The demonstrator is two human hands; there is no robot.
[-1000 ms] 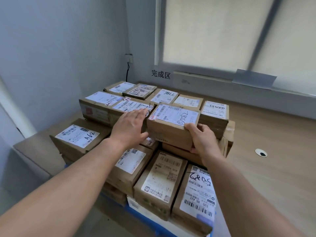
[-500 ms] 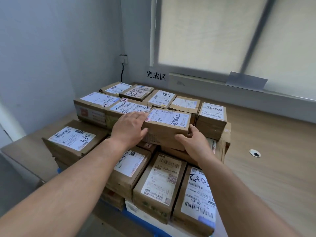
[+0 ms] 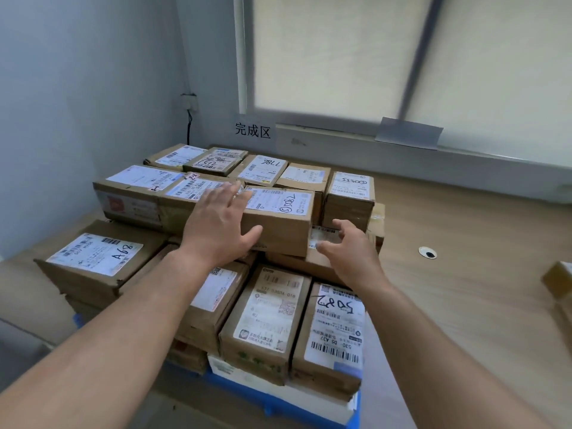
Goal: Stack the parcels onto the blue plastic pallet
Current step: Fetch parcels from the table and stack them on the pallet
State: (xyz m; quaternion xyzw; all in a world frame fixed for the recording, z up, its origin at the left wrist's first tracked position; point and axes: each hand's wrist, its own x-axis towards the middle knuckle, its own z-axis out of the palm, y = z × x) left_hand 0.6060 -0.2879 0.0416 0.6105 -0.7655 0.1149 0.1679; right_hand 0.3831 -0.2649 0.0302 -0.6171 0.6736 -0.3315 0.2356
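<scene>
A brown cardboard parcel (image 3: 283, 224) with a white label sits on the upper layer of the stack, between two other parcels. My left hand (image 3: 218, 226) lies flat with straight fingers against its left front corner. My right hand (image 3: 351, 250) hovers just off its right front corner, fingers spread and loosely bent, holding nothing. Several labelled parcels (image 3: 266, 320) fill the lower layer. The blue plastic pallet (image 3: 297, 405) shows only as an edge under the front of the stack.
The stack stands in a corner: grey wall on the left, a window sill and blind behind. A wooden floor (image 3: 464, 274) with a round white floor socket (image 3: 427, 252) lies to the right. Another box (image 3: 558, 281) peeks in at the right edge.
The parcel came down and settled onto the upper layer. My right hand let go of its front corner and drew back; my left hand stays on it with flattened fingers.
</scene>
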